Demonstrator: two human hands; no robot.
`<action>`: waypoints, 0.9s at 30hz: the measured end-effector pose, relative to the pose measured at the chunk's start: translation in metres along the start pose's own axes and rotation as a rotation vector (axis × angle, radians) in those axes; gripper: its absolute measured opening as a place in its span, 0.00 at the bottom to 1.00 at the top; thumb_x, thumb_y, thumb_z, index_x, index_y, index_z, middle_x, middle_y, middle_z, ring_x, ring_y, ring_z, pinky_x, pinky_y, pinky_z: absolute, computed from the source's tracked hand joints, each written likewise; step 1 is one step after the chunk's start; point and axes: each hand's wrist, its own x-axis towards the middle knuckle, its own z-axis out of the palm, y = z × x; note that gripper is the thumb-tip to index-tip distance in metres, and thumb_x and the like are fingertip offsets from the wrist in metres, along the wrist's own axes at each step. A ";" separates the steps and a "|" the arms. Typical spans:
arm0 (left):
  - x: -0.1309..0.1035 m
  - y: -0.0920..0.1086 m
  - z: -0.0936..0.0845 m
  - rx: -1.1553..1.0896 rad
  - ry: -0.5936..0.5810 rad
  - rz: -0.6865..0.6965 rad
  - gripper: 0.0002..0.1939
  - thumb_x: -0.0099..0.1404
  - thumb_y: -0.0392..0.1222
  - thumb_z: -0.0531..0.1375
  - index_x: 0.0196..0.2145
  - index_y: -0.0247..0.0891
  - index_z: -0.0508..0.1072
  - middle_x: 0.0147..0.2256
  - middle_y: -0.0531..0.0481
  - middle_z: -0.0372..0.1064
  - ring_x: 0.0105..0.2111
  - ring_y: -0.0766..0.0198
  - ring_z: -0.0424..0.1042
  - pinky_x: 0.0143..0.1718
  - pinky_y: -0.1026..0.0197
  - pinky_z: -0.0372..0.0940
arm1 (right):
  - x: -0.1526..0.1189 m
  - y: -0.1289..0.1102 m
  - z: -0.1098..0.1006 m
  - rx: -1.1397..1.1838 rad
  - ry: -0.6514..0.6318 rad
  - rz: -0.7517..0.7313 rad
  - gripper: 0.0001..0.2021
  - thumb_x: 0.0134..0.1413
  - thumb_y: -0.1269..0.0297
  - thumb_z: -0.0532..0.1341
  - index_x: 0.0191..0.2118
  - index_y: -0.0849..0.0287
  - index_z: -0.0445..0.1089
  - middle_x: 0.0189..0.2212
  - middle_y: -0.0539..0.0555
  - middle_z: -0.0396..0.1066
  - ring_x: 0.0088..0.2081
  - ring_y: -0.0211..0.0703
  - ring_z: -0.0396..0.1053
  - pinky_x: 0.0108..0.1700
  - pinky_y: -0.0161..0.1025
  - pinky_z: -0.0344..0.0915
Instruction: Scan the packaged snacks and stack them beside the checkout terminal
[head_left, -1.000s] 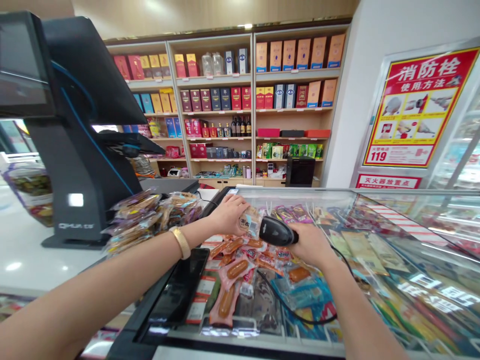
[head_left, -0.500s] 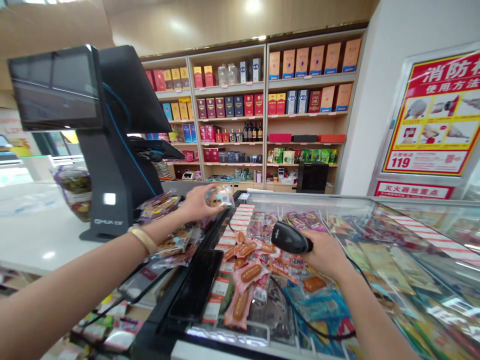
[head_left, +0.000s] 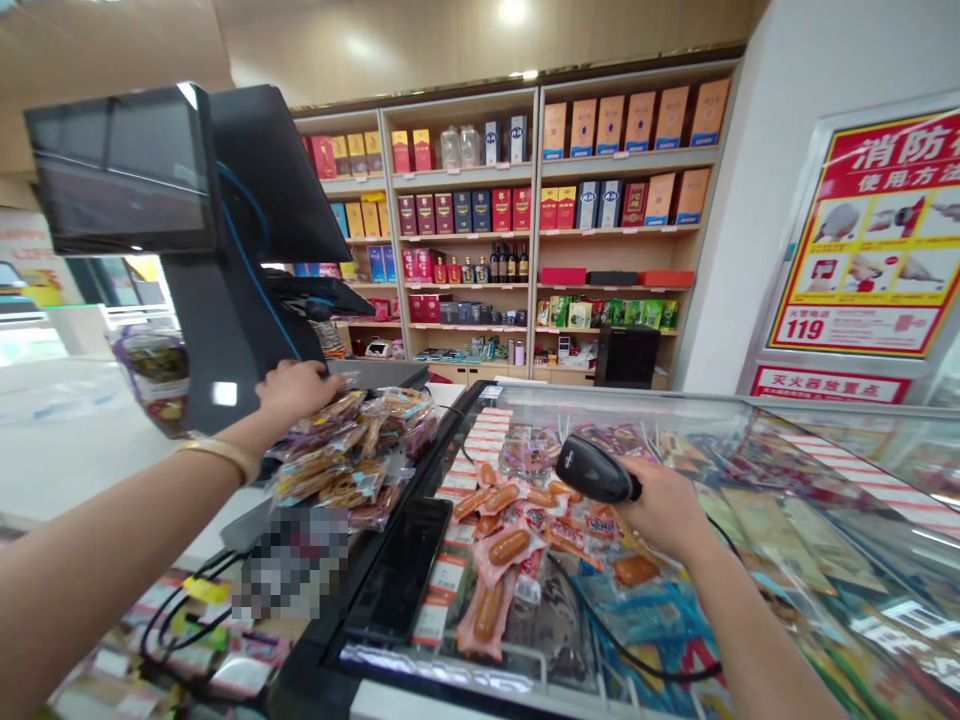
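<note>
My left hand (head_left: 296, 390) reaches over the far left edge of a pile of clear-wrapped brown snacks (head_left: 349, 445), its fingers bent down at the packets; their tips are hidden, so whether it grips one cannot be seen. In my right hand (head_left: 664, 505) is a black handheld scanner (head_left: 596, 470), held above the glass-topped case, its head pointing left. Below and left of the scanner, pink-wrapped sausages (head_left: 510, 545) lie loosely on the glass beside red-and-white price labels (head_left: 487, 435).
A black register (head_left: 225, 300) stands on the white counter (head_left: 45, 420) at the left. A dark phone (head_left: 401, 570) lies on the case's left edge. The scanner's cable (head_left: 622, 660) loops over the glass. Shelves of boxes (head_left: 465, 212) stand behind.
My left hand has moved left from the case's edge to the snack pile, and the clear packet it held is no longer seen in it. My right hand still holds the scanner.
</note>
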 end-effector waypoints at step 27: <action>-0.096 0.202 0.182 -0.454 -0.500 -0.022 0.38 0.44 0.37 0.71 0.53 0.38 0.64 0.41 0.46 0.74 0.40 0.56 0.74 0.41 0.60 0.67 | 0.001 -0.006 -0.007 -0.001 0.024 0.069 0.11 0.49 0.64 0.60 0.39 0.52 0.75 0.38 0.52 0.78 0.40 0.46 0.73 0.37 0.35 0.58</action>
